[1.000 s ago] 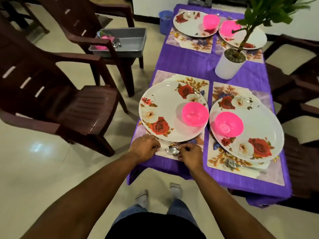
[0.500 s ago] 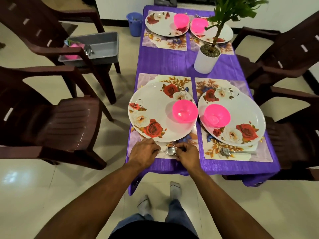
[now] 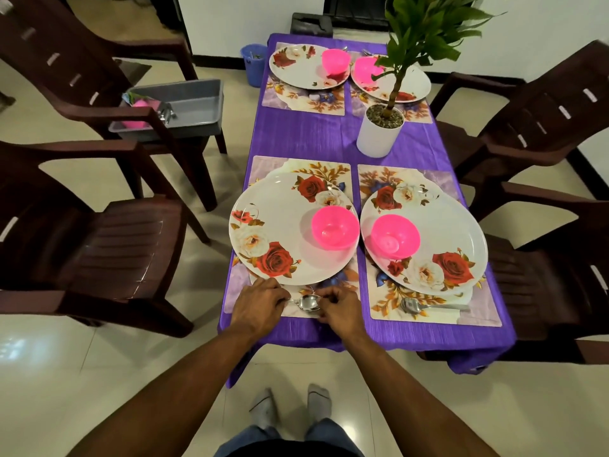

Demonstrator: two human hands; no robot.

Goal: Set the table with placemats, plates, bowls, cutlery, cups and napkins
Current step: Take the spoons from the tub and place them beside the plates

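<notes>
I read the step in hand as laying the spoon (image 3: pixel 308 303) on the near strip of the lower-left placemat (image 3: pixel 263 166), just below the big floral plate (image 3: pixel 290 229) in the centre of the frame. My left hand (image 3: pixel 258 305) has its fingers curled over the handle end, which it hides, so I take it to be pinching the handle; my right hand (image 3: pixel 339 308) has its fingertips bent in at the bowl of the spoon, touching or lightly nipping it, and I can't quite tell which. To do this well I'd keep the spoon flat and square to the table edge, matching the spoon of the next setting (image 3: pixel 428 305) at lower right, and let go with both hands without nudging the plate rim, which sits just beside my knuckles. The strip of mat is narrow and close to the cloth's edge, so a careless slide could send the spoon off the table (image 3: pixel 306 140). Working down in size around me: dark chairs flank the table on both sides, and the upper-left one carries a grey tub (image 3: pixel 194 103) with pink things and some metal pieces in it, likely my next supply. A potted plant (image 3: pixel 380 130) stands mid-table, partly masking the far right setting. Each plate carries a pink bowl (image 3: pixel 334 227). I see no cups or napkins laid yet.
</notes>
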